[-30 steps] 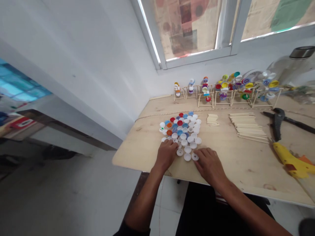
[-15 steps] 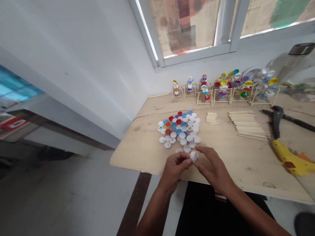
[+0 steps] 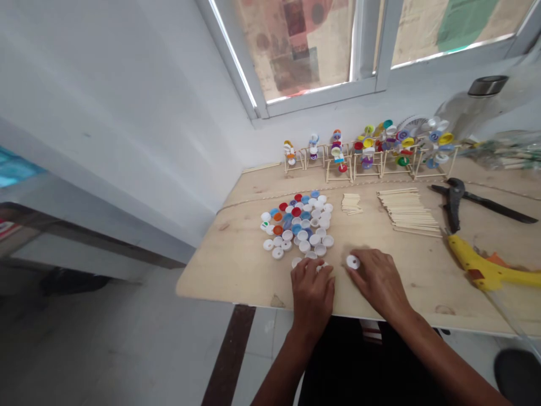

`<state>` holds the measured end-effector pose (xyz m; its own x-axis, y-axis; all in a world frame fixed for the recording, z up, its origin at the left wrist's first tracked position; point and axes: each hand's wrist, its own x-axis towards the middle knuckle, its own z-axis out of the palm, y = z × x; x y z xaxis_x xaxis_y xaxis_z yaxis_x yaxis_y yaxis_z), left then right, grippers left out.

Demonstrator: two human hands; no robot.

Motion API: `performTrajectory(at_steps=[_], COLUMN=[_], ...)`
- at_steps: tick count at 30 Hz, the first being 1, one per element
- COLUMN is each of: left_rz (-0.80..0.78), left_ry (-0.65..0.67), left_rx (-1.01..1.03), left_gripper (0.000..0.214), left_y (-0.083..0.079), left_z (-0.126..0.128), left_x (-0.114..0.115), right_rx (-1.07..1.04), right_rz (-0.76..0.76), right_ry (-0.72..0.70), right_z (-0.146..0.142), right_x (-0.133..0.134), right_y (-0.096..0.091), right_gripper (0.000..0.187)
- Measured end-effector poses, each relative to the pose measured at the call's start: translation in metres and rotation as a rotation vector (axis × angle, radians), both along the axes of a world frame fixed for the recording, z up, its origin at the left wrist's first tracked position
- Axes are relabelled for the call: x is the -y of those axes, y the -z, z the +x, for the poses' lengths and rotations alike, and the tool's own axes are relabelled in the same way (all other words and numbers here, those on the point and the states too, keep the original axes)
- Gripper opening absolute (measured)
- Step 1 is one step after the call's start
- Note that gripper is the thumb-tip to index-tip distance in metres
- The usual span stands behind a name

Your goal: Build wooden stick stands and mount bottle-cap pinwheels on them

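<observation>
My left hand (image 3: 313,290) lies palm down at the near edge of a pile of plastic bottle caps (image 3: 298,223), mostly white with some blue, red and orange ones. Its fingertips rest on white caps at the pile's front. My right hand (image 3: 380,279) is a little to the right, thumb and forefinger pinched on a single white cap (image 3: 353,261) that sits on the plywood table (image 3: 236,265), apart from the pile.
Behind lie a small bundle of short sticks (image 3: 351,203) and a row of long sticks (image 3: 408,211). Black cutters (image 3: 454,203) and a yellow glue gun (image 3: 482,270) lie at the right. Cap-and-stick models (image 3: 367,149) and a glass jar (image 3: 473,104) line the wall under the window.
Both hands had lifted one white cap together near the table edge. My right hand has since carried it right and down onto the table; my left hand went back to the pile.
</observation>
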<state>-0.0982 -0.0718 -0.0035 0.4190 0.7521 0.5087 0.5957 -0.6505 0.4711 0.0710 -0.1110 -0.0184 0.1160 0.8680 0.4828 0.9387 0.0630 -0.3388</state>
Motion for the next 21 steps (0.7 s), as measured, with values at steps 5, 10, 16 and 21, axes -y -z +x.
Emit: performTrajectory(at_steps=[5, 10, 16, 21], left_rz=[0.175, 0.173, 0.137, 0.053], left_ry=[-0.02, -0.015, -0.02, 0.035], left_rx=[-0.206, -0.219, -0.114, -0.137], left_gripper=[0.019, 0.02, 0.02, 0.016], left_y=[0.012, 0.013, 0.008, -0.003], left_z=[0.001, -0.004, -0.002, 0.03], left_x=[-0.012, -0.02, -0.017, -0.013], right_rx=[0.117, 0.082, -0.063, -0.076], right_rz=[-0.045, -0.059, -0.04, -0.038], right_ry=[0.041, 0.036, 0.029, 0.046], right_z=[0.007, 0.011, 0.024, 0.03], right_x=[-0.007, -0.012, -0.005, 0.005], right_y=[0.0, 0.003, 0.007, 0.009], right_gripper=[0.019, 0.029, 0.033, 0.028])
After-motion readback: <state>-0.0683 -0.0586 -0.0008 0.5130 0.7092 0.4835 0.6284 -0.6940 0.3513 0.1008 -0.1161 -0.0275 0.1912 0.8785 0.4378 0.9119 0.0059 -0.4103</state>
